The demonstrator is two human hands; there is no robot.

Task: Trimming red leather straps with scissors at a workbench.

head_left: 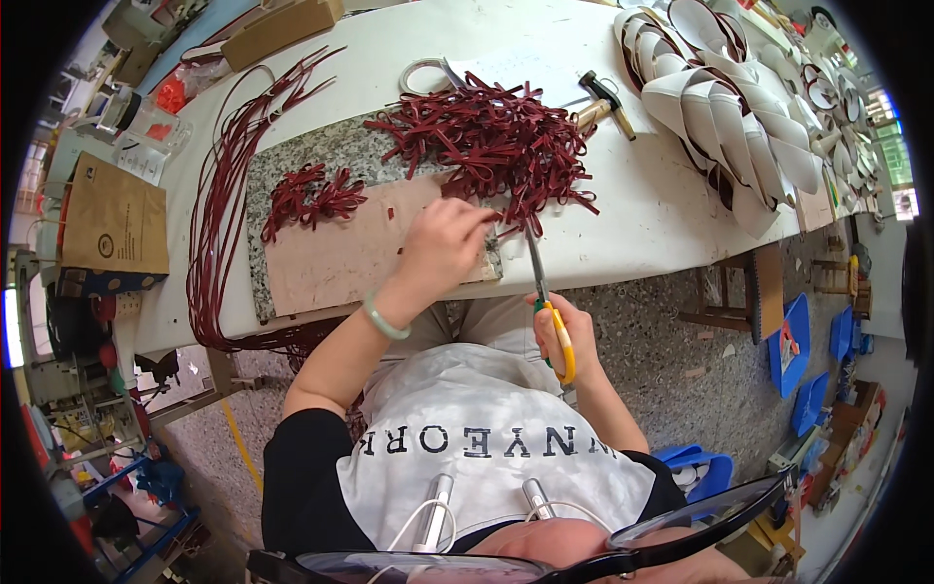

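My right hand (582, 341) grips a pair of scissors (561, 343) with yellow handles, just off the table's near edge. Their blades point up toward a large heap of dark red looped strips (496, 136). My left hand (448, 238), with a pale green bangle at the wrist, hovers over a pinkish board (336, 248). Its thumb and fingers pinch a small dark red strip, mostly hidden by the fingers. A smaller pile of looped strips (311, 198) lies on the board's far left part. The board rests on a speckled stone slab (292, 151).
Long dark red cords (219, 195) run down the table's left side and over its edge. A hammer (608, 102) and a tape roll (423, 76) lie near the heap. Curved white pieces (720, 117) are stacked at right; a brown paper bag (115, 219) stands at left.
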